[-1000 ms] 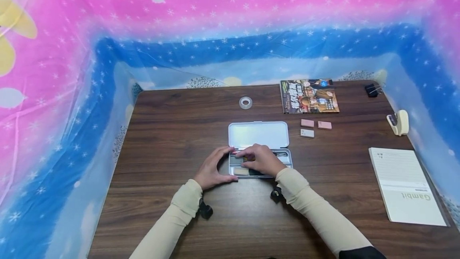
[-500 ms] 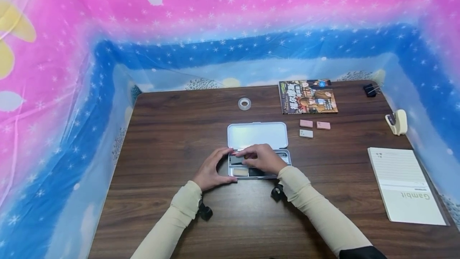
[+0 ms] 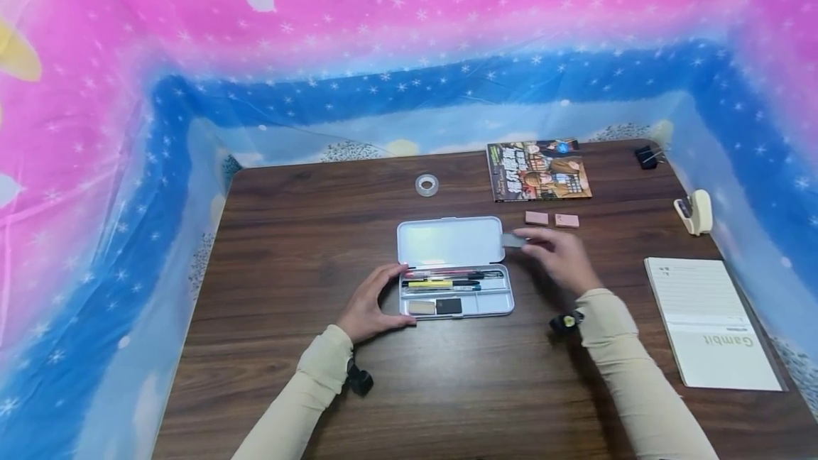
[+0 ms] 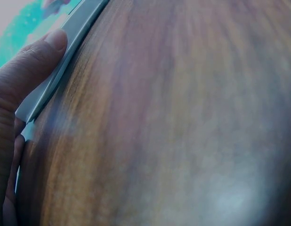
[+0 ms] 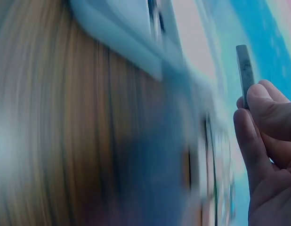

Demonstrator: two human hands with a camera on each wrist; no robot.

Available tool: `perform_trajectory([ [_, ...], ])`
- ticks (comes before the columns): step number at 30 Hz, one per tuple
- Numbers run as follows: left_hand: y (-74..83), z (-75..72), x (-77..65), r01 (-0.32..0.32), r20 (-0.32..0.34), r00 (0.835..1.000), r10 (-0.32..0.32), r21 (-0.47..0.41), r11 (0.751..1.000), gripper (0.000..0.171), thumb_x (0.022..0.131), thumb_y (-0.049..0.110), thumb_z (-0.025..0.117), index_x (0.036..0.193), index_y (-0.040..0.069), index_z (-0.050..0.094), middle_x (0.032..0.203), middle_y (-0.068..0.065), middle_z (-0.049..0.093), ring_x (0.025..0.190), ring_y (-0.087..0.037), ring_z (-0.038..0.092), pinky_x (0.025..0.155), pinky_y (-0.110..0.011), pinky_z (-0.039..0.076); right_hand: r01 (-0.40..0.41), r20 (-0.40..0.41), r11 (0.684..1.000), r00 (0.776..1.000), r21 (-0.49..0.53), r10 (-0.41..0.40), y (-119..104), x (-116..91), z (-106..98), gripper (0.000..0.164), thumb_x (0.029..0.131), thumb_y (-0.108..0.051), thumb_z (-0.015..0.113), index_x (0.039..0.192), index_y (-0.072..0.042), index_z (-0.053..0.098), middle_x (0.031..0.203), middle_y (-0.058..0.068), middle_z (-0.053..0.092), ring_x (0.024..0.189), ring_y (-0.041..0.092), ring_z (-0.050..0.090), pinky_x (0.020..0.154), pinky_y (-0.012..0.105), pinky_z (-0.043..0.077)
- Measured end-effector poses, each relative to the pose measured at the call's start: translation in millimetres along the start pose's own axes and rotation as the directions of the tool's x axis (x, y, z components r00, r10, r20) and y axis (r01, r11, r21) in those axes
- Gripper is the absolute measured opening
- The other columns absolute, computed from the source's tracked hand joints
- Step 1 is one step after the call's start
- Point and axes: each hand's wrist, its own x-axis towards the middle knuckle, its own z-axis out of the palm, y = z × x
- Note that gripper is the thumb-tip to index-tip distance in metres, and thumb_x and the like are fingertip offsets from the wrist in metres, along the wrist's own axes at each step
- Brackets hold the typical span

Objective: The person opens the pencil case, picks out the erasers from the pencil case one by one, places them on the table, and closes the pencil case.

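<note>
A white pencil case [image 3: 495, 302] lies on the table with its lid [image 3: 449, 241] folded back. My left hand [image 3: 367, 304] grips its left end, thumb at the near edge and fingers at the far corner. The thumb shows against the case's side [image 4: 70, 61] in the left wrist view. Beyond the lid's right edge, my right hand [image 3: 562, 258] pinches a flat grey eraser [image 3: 513, 241] between thumb and fingers. The right wrist view shows this grey eraser [image 5: 245, 70] held edge-on. Inside the case are several pens [image 3: 441, 284], a beige eraser [image 3: 421, 307] and a black eraser [image 3: 449, 306].
Two pink erasers [image 3: 537, 218] lie behind the right hand, near a comic-style book [image 3: 540, 171]. A tape roll [image 3: 427, 185] is beyond the case. Along the right side are a notepad [image 3: 716, 325], a cream stapler-like item [image 3: 701, 212] and a black binder clip [image 3: 647, 157].
My right hand has lifted the grey eraser out of the case and carried it right, past the lid. It now covers the white eraser's spot. The left hand keeps its grip.
</note>
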Motion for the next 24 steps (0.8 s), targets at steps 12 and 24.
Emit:
perform_trajectory([
  [12,1.4,-0.3,-0.3,0.009,0.001,1.0,-0.009,0.011,1.0,0.099,0.073,0.026,0.1,0.156,0.013,0.048,0.153,-0.012,0.051,0.142,-0.029,0.049,0.119,-0.052,0.04,-0.282,-0.105,0.942,0.958,-0.179,0.267,69,-19,-60,0.03,0.103,-0.008,0.069,0.132,-0.008,0.074,0.129,0.021,0.071,0.11,0.034,0.068,0.087,0.045,0.053],
  [24,2.9,-0.7,1.3,0.022,0.008,1.0,-0.022,0.016,1.0,0.1,0.073,0.027,0.1,0.156,0.013,0.048,0.153,-0.012,0.051,0.142,-0.03,0.049,0.119,-0.053,0.039,-0.326,-0.082,0.944,0.941,0.042,0.329,86,-21,-59,0.041,0.103,-0.016,0.072,0.142,-0.004,0.066,0.132,0.023,0.069,0.094,-0.01,0.061,0.077,0.007,0.05],
])
